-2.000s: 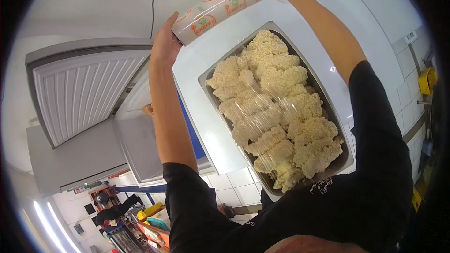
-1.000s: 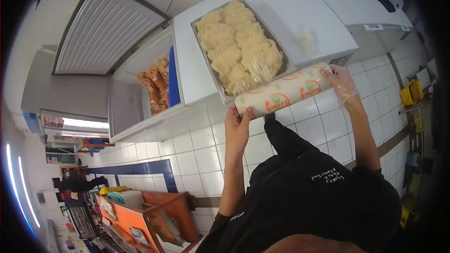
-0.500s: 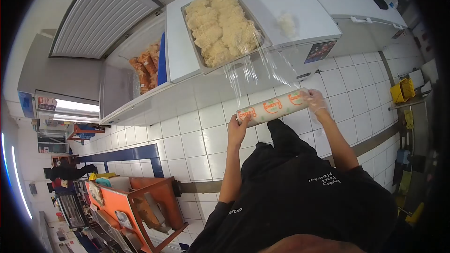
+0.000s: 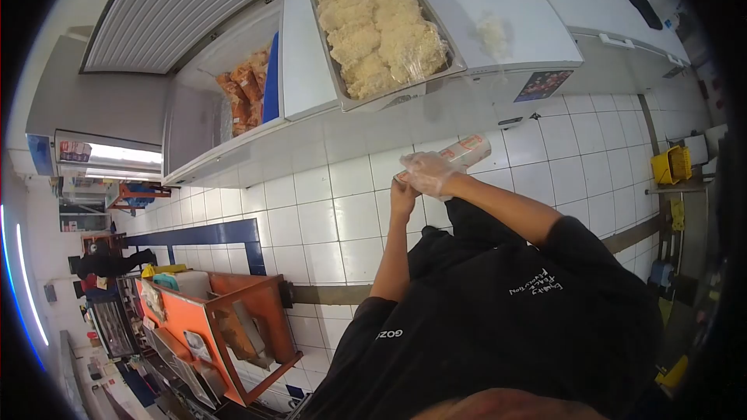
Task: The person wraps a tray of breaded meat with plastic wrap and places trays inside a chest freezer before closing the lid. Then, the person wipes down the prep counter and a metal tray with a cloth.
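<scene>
A printed roll of cling film [image 4: 472, 152] is held in front of my body, above the tiled floor. My left hand [image 4: 402, 197] is closed around its left end. My right hand [image 4: 429, 173], in a clear plastic glove, is closed at the same end, right beside the left hand, and covers much of the roll. Its fingertips are partly hidden, so whether it grips the roll or its loose film cannot be made out. Beyond the hands, a metal tray [image 4: 457, 67] of pale breaded pieces [image 4: 381, 27] rests on the white freezer lid, with clear film over its near end.
Left of the tray, an open chest freezer [image 4: 194, 128] holds bagged orange food [image 4: 243, 93] beside a blue divider. White crumbs [image 4: 492, 33] and a black radio [image 4: 644, 10] lie on the lids. An orange cart [image 4: 226, 327] stands at lower left, a yellow bucket [image 4: 671, 166] at right.
My right hand has moved from the roll's right end to its left end, beside my left hand. The film stretched between tray and roll no longer shows there.
</scene>
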`<state>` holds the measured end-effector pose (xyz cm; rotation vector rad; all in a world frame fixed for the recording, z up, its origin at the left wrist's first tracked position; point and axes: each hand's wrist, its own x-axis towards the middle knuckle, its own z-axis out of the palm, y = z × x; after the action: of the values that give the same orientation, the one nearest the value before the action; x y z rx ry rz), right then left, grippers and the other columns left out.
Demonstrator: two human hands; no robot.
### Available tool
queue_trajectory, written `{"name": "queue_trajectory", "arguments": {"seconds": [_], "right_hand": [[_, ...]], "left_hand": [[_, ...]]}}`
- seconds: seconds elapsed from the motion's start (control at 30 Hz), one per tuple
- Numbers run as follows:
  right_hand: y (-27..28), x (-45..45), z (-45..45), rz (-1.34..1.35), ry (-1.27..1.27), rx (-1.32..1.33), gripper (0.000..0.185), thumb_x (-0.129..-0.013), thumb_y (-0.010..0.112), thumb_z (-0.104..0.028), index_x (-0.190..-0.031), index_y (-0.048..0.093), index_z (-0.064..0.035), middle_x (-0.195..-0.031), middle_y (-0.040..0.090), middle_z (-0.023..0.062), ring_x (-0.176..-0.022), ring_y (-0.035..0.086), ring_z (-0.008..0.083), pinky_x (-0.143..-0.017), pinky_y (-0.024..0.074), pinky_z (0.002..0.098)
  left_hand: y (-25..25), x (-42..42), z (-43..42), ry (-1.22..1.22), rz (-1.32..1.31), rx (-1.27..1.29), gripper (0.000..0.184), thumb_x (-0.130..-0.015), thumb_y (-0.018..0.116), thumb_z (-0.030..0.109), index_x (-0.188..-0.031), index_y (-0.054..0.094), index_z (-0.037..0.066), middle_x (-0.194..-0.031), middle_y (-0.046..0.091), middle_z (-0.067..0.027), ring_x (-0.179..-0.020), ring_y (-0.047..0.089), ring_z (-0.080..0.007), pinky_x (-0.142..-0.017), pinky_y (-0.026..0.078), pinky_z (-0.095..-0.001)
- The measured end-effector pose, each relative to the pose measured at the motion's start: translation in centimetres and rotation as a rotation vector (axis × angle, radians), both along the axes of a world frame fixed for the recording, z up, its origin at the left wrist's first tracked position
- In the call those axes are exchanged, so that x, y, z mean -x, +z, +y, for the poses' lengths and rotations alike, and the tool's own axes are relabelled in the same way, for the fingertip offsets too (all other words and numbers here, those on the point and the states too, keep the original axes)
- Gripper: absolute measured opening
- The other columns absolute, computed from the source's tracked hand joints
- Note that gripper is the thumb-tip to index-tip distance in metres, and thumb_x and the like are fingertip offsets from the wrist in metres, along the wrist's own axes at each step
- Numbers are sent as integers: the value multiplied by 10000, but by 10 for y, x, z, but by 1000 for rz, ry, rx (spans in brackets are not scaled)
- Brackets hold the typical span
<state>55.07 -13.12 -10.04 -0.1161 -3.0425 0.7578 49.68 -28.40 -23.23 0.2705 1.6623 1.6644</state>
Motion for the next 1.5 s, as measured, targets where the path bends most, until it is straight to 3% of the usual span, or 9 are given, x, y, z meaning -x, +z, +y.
{"name": "queue_trajectory", "arguments": {"seconds": [0.23, 0.47, 0.67, 0.87, 1.0, 1.07, 1.13, 1.23, 1.5], "right_hand": [[-18, 71, 11, -377, 43, 35, 372, -879, 666, -275, -1076, 680, 41, -1053, 731, 254, -1008, 721, 400, -879, 567, 487], [-182, 111, 98, -495, -75, -124, 379, -824, 660, -313, -1025, 760, -8, -1172, 720, 247, -1150, 679, 383, -1014, 528, 429], [-214, 124, 149, -685, 457, 6, 339, -783, 653, -337, -877, 774, -34, -919, 758, 206, -900, 728, 353, -833, 551, 478], [-301, 132, 189, -930, 404, 240, 365, -831, 661, -398, -914, 781, -63, -938, 767, 154, -872, 727, 289, -738, 552, 457], [-237, 73, 182, -864, 358, 133, 261, -829, 680, -280, -879, 769, -40, -863, 754, 157, -815, 726, 275, -725, 566, 428], [-172, 41, 169, -766, 306, 221, 209, -828, 689, -221, -862, 763, -28, -825, 747, 158, -786, 725, 269, -719, 573, 414], [-86, 30, 170, -699, 51, 995, 210, -959, 709, -148, -1125, 728, -19, -1027, 756, 75, -942, 717, 185, -864, 573, 362], [6, 43, 189, -403, -483, 1884, 240, -962, 681, -56, -1193, 706, 7, -1105, 752, 113, -1029, 723, 245, -940, 573, 377], [66, 19, 257, -261, -580, 1927, 323, -942, 673, 39, -1263, 637, 24, -1138, 717, 165, -1113, 697, 284, -1014, 561, 432]], "left_hand": [[28, -1, 16, 198, 334, 371, 475, -958, 690, 342, -1185, 573, -59, -1046, 705, -295, -975, 721, -396, -837, 558, -467], [62, -30, 7, 196, 404, 351, 443, -1009, 670, 341, -1196, 600, -55, -1046, 714, -264, -955, 720, -359, -790, 575, -464], [26, -50, -106, 492, -393, 347, 527, -1008, 694, 383, -1309, 671, -49, -1212, 707, -156, -1085, 672, -233, -934, 542, -362], [-15, -85, -295, 688, -56, 764, 432, -1015, 626, 301, -1224, 728, -63, -1155, 742, -181, -1007, 709, -290, -856, 571, -398], [68, -95, -375, 398, 335, 1721, 395, -994, 625, 322, -1025, 706, -64, -1136, 719, -279, -974, 719, -409, -821, 559, -492], [105, -85, -422, -852, 595, 2192, 569, -969, 648, 457, -1146, 528, -71, -1068, 679, -322, -970, 698, -467, -811, 523, -595], [167, -76, -384, 671, 367, 1710, 557, -1001, 602, 492, -1203, 507, -18, -1072, 681, -312, -975, 670, -526, -799, 500, -630], [258, -4, -278, 656, 440, 1746, 497, -1030, 566, 469, -1202, 519, 5, -1098, 677, -307, -997, 649, -550, -802, 499, -629], [343, 179, -83, 514, 1027, 1287, 544, -1028, 598, 452, -1215, 563, -58, -1093, 667, -348, -1029, 646, -523, -801, 490, -581]]}}
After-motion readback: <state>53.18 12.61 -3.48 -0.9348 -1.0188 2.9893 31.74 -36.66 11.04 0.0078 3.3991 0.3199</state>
